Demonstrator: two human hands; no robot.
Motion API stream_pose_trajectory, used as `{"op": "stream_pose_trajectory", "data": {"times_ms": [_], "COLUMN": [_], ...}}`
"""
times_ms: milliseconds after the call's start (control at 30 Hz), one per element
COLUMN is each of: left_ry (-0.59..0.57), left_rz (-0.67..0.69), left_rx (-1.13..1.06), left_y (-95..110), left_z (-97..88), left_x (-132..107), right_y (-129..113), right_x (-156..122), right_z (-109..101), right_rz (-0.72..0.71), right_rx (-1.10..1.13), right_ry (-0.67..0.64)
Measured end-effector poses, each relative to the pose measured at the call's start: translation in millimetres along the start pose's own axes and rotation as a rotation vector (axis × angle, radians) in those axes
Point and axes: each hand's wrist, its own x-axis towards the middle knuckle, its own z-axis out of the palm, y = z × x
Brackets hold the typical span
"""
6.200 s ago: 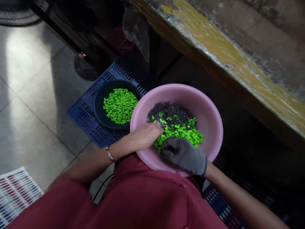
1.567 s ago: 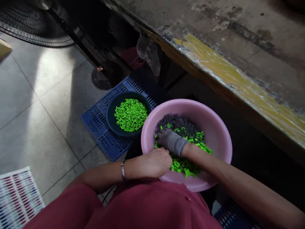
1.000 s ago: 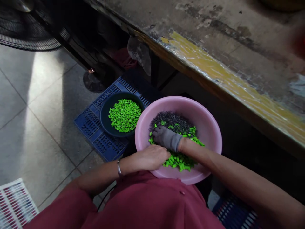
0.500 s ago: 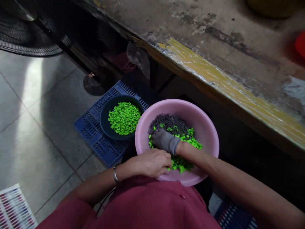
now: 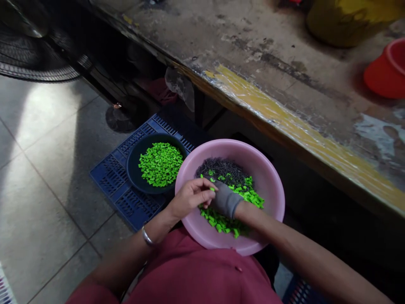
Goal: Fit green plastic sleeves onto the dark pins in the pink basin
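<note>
A pink basin [image 5: 274, 185] rests against my front, holding a heap of thin dark metal pins [image 5: 226, 166] at its far side and many small bright green plastic pieces [image 5: 253, 196] nearer to me. My left hand [image 5: 194, 196], bare and with a bangle on the wrist, pinches a small green piece [image 5: 212, 188] between thumb and forefinger above the heap. Right beside it is my right hand [image 5: 226, 200] in a grey glove, low over the basin. Its fingertips are hidden behind my left hand, so what they hold cannot be seen.
A dark round bowl [image 5: 133, 175] full of green pieces stands on a blue plastic crate [image 5: 109, 173] at the left. A worn workbench [image 5: 253, 80] with a taped edge runs beyond the basin, carrying a red bucket [image 5: 387, 74]. A fan [image 5: 34, 63] stands far left.
My left hand has risen from the near rim into the basin's left side and now pinches a green piece beside the gloved right hand. The view has shifted, showing more of the bench.
</note>
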Motion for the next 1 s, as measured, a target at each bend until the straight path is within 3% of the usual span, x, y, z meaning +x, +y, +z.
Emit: {"op": "stream_pose_trajectory", "data": {"times_ms": [133,367,633,833,1000], "left_ry": [0.171,0.200,0.154,0.140,0.121], "left_rz": [0.056,-0.016,-0.080,-0.077,-0.068], "left_rx": [-0.073,0.037,0.104,0.198,0.204], "left_y": [-1,3,1,-2,-4], "left_z": [-0.6,5.3,9.8,9.6,8.7], "left_x": [7,11,14,13,13], "right_y": [4,-3,-15,-18,-18], "right_x": [-23,-56,-57,-56,-56], "right_z": [-20,-42,-36,-29,-25], "right_rz": [0.148,0.398,0.428,0.428,0.482], "right_rx": [0.178,0.736,0.847,0.739,0.781], "right_ry": [0.117,0.468,0.563,0.539,0.621]}}
